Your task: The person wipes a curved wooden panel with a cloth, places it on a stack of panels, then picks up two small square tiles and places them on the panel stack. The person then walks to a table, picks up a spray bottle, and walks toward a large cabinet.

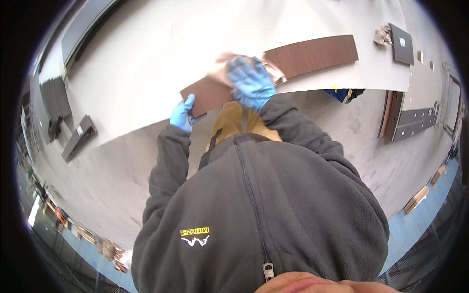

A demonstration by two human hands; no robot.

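Note:
A long brown wood-grain board (317,54) lies along the near edge of a white tabletop (161,58), its left end jutting toward me. My left hand (182,115), in a blue glove, grips that left end with the thumb on top; the fingers beneath are mostly hidden. Over the middle of the board, my blue-gloved right hand (252,82) presses a crumpled pale pinkish cloth (274,71) down, the fingers stretched across it. Cloth and fingertips are slightly blurred, and they cover part of the board's face.
Dark panels (56,100) and a dark narrow piece (79,138) are at the left. A long grey panel (88,27) sits at the far left. A dark block (401,44) lies beside another rag (382,35) at the far right. Boards (391,115) stand below the table's right end.

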